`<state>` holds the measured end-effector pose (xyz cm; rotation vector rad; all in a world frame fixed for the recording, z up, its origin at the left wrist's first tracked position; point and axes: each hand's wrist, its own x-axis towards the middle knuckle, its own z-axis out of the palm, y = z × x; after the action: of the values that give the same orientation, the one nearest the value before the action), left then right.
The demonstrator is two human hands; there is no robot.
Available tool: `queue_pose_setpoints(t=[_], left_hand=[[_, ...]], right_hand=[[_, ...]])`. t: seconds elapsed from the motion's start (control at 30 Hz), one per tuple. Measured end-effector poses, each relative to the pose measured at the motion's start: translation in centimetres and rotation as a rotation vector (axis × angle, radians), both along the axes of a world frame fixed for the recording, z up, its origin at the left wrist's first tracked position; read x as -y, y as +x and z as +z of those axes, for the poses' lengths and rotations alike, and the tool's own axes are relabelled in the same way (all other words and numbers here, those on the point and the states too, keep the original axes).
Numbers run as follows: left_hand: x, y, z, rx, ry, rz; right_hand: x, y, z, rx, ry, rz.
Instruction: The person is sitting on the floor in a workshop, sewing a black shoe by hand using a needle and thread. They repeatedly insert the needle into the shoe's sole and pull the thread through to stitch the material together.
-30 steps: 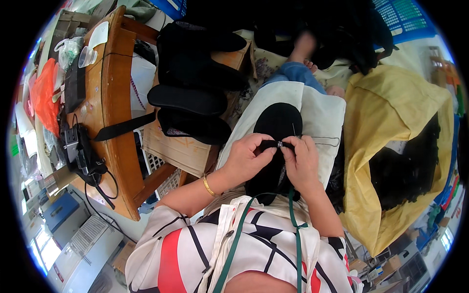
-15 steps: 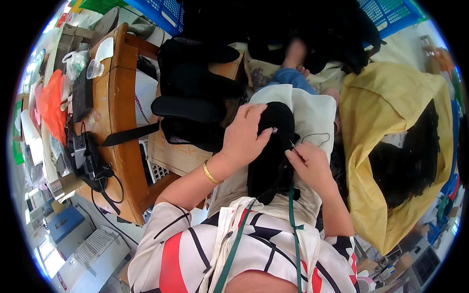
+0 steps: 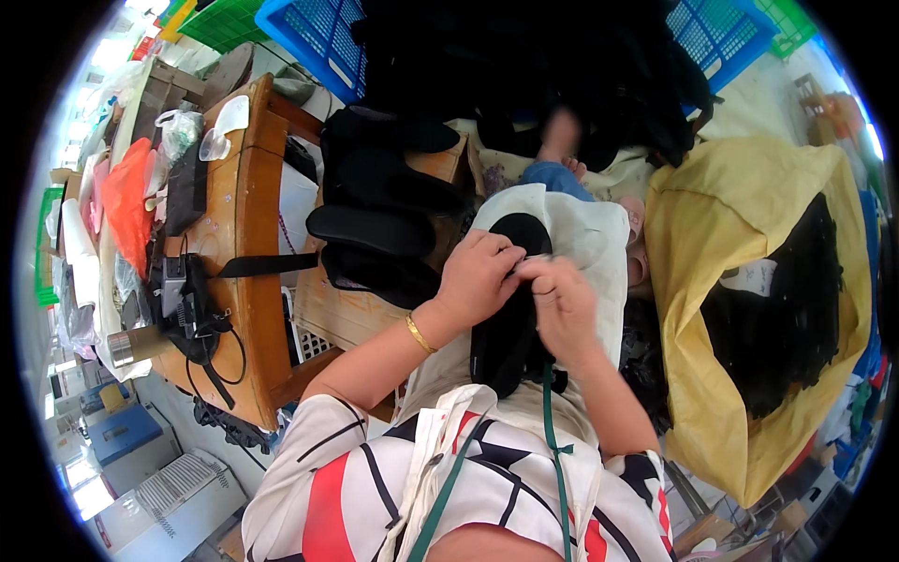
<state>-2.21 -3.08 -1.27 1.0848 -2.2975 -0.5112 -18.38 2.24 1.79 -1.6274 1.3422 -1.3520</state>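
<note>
Both hands meet over a black shoe insole lying on white cloth in the lap: left hand and right hand pinch its far end. The near end hangs free and may slip off.

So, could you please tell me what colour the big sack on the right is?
The sack is yellow, seen in the head view.

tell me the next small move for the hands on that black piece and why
Probably keep pinching and work along the edge: the left hand and right hand meet fingertip to fingertip on the black insole-shaped piece, which lies on a white cloth over the lap. What they pinch is hidden.
</note>
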Motion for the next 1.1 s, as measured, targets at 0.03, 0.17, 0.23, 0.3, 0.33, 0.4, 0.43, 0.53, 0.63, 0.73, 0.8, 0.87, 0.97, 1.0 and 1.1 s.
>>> queue_pose_setpoints(t=[0.03,0.17,0.23,0.3,0.33,0.4,0.43,0.53,0.63,0.73,0.8,0.87,0.97,1.0,1.1], left_hand=[[0.0,0.0,-0.6,-0.012,-0.057,0.005],[-0.3,-0.1,-1.6,-0.029,-0.191,0.003],[-0.6,-0.3,-1.6,-0.015,-0.211,-0.005],[-0.8,-0.5,-1.8,0.019,-0.223,-0.001],[-0.7,-0.8,-1.9,0.024,-0.226,-0.015],[-0.2,-1.2,-1.6,0.041,-0.246,-0.038],[-0.4,-1.2,-1.7,0.043,-0.245,-0.038],[-1.2,-1.3,-1.8,0.062,-0.246,-0.03],[-0.4,-0.8,-1.0,0.158,-0.251,-0.011],[-0.8,0.6,-1.3,0.335,-0.191,-0.02],[-1.8,0.8,-1.3,0.295,-0.187,-0.048],[-1.4,1.1,-1.0,0.209,-0.179,-0.045],[-1.3,1.3,-1.2,0.234,-0.059,-0.004],[-0.9,1.2,-0.5,0.263,0.029,-0.045],[-0.7,0.5,1.2,0.28,0.229,-0.077]], right_hand=[[-0.1,1.2,-0.5,0.183,0.025,0.091],[-0.6,2.6,-3.5,0.958,0.262,-0.017],[-1.2,2.6,-2.2,1.142,0.328,-0.092],[-2.6,2.6,-1.6,1.219,0.351,-0.117],[-3.9,3.1,-1.0,1.104,0.287,-0.091],[-6.2,3.7,-1.5,1.094,0.252,-0.107],[-6.5,3.6,-1.4,1.127,0.233,-0.139],[-6.1,2.9,-0.5,1.084,0.311,-0.118],[-3.7,2.4,-0.2,1.07,0.258,-0.076],[-4.7,3.5,0.1,1.163,0.39,-0.164],[-7.7,5.2,-1.0,1.008,0.262,0.003],[-7.6,4.6,-1.3,1.129,0.257,0.022],[-7.3,3.3,-1.2,0.934,0.251,0.084],[-7.7,2.4,-0.8,0.692,0.201,0.073],[-10.8,-1.3,1.0,0.283,0.385,-0.035]])
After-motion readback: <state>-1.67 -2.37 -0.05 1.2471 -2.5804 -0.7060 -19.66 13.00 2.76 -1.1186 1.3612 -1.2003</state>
